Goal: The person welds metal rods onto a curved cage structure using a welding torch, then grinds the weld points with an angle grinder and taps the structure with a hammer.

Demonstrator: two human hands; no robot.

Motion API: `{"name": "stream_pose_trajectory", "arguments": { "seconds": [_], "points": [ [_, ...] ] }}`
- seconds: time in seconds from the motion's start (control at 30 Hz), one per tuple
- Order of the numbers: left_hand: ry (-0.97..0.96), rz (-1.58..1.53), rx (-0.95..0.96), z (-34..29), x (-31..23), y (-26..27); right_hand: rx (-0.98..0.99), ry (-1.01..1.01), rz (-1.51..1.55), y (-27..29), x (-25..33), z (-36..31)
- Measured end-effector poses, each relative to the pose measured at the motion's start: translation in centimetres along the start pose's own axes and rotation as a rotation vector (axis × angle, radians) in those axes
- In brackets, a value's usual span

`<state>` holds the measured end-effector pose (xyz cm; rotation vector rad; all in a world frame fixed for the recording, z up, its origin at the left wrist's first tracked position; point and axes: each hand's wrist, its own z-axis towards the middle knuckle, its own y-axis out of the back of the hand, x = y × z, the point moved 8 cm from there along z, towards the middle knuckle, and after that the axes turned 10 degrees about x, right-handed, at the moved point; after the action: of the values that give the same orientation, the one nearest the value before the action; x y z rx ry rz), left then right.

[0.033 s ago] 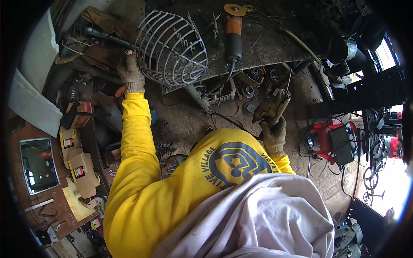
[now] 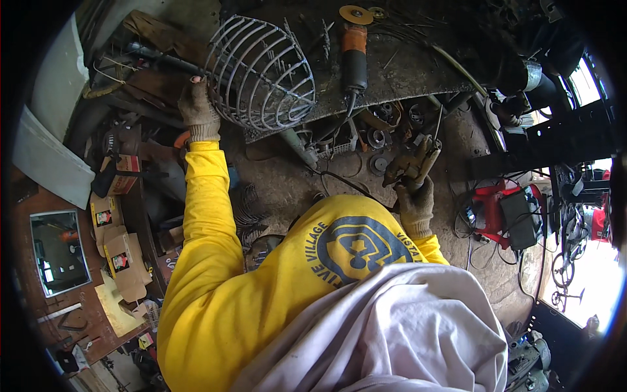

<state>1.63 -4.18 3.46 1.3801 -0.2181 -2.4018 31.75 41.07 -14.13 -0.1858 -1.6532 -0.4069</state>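
A rounded cage of grey metal bars rests at the edge of a dark metal worktable. My left hand, in a worn knit glove with a bare fingertip showing, is closed on the cage's left rim. Lower and to the right, my right hand, also gloved, grips a welding electrode holder. A thin electrode points up from its jaws, apart from the cage. On the table, right of the cage, lies an orange and black angle grinder with a tan disc.
The grinder's cable hangs over the table edge. Discs and metal parts lie below it. A red plastic chair stands at right. Opened cardboard boxes and a mirror-like panel lie at left. Dark beams cross at right.
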Motion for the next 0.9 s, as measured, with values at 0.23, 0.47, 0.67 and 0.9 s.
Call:
{"name": "stream_pose_trajectory", "arguments": {
  "seconds": [0.23, 0.47, 0.67, 0.9],
  "points": [
    [0.225, -0.388, -0.012, -0.1, 2.2, -1.7, -0.004, -0.007, -0.020, -0.3, 0.6, -0.1],
    [0.180, -0.028, 0.151, 1.4, 4.1, -2.4, -0.004, -0.009, -0.012, -0.4, 0.0, -0.1],
    [0.249, -0.120, 0.115, 1.8, 5.1, -2.5, -0.005, 0.042, -0.098, -0.8, 0.7, 0.1],
    [0.035, 0.116, 0.137, 2.4, -0.3, -2.5, -0.017, -0.051, 0.008, -0.8, 0.6, 0.0]
  ]
}}
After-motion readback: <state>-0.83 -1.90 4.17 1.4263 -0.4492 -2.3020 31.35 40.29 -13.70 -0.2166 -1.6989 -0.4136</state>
